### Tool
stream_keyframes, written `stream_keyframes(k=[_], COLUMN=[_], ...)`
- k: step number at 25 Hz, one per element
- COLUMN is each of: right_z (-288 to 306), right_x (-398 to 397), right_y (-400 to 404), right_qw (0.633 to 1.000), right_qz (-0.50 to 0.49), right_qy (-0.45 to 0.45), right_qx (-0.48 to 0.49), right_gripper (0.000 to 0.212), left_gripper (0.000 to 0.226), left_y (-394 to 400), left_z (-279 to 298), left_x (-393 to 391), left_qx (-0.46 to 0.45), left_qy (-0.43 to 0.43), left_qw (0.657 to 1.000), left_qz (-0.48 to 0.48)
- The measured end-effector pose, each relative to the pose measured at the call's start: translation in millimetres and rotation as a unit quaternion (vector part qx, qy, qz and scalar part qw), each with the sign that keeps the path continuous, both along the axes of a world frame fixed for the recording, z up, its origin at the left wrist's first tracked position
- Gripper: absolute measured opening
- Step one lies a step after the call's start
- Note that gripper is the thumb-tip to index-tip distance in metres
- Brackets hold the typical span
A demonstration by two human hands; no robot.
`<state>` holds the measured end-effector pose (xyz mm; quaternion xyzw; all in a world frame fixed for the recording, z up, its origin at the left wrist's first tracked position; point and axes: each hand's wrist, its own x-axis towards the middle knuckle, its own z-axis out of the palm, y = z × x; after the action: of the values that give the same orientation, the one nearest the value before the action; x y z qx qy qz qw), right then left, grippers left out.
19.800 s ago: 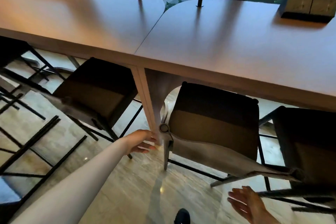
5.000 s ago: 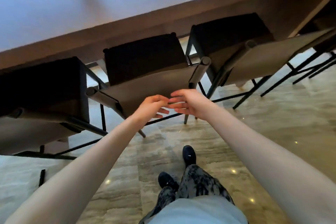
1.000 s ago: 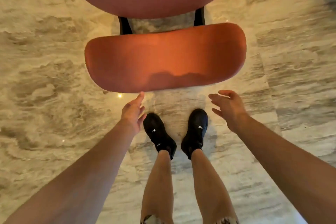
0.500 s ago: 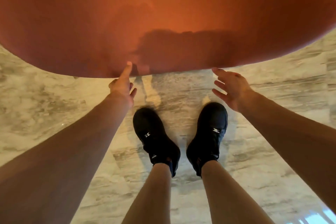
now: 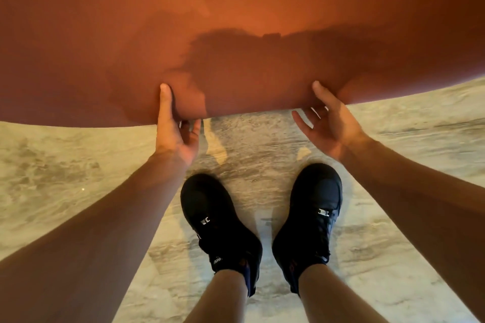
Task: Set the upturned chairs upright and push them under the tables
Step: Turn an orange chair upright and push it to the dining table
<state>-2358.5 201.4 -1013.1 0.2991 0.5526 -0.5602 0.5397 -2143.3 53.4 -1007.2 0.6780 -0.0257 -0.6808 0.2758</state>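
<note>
Black shoes at lower centre on marble floor. Left hand and right hand each clasp the lower rim of the orange chair, thumbs on top. Chair fills the upper frame. Shell looks stiff, smooth, maybe slippery; rim hold seems best.

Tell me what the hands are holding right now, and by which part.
Both hands grip the orange chair back by its near edge: left hand with thumb on the upper face and fingers beneath, right hand likewise, further along that edge.
</note>
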Motion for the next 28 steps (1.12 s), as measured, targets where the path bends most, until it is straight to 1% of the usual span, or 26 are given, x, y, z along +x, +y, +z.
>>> stream_keyframes(k=[2, 4, 6, 9, 13, 16, 18, 21, 26, 28], right_z=[5, 16, 37, 79, 163, 223, 261, 322, 418, 456], right_x=[-1, -7, -11, -16, -27, -35, -43, -62, -93, -98], right_y=[-1, -1, -3, -5, -19, -36, -47, -69, -104, -119], right_qw=[1.000, 1.000, 0.999, 0.998, 0.995, 0.991, 0.987, 0.975, 0.950, 0.945], right_qz=[-0.009, 0.015, 0.032, 0.055, 0.081, 0.083, 0.090, 0.114, 0.167, 0.177], right_qy=[-0.010, -0.013, -0.013, 0.002, 0.035, 0.078, 0.115, 0.169, 0.238, 0.248], right_qx=[0.004, 0.007, 0.019, 0.044, 0.053, 0.065, 0.074, 0.091, 0.118, 0.120], right_gripper=[0.010, 0.012, 0.019, 0.035, 0.043, 0.051, 0.050, 0.050, 0.052, 0.052], left_gripper=[0.047, 0.042, 0.045, 0.052, 0.052, 0.043, 0.041, 0.037, 0.047, 0.044], left_y=[0, -3, -5, -5, -19, -32, -41, -59, -91, -105], left_z=[4, 15, 36, 77, 160, 213, 250, 304, 391, 428], left_x=[2, 2, 0, -5, -14, -23, -31, -43, -63, -68], left_qx=[0.007, 0.013, 0.014, 0.016, 0.013, -0.018, -0.049, -0.080, -0.118, -0.132], left_qy=[-0.011, -0.015, -0.022, -0.036, -0.061, -0.123, -0.142, -0.140, -0.168, -0.191], left_qw=[1.000, 0.999, 0.999, 0.998, 0.996, 0.989, 0.984, 0.980, 0.968, 0.960], left_qz=[-0.013, -0.028, -0.036, -0.058, -0.060, -0.085, -0.092, -0.115, -0.147, -0.155])
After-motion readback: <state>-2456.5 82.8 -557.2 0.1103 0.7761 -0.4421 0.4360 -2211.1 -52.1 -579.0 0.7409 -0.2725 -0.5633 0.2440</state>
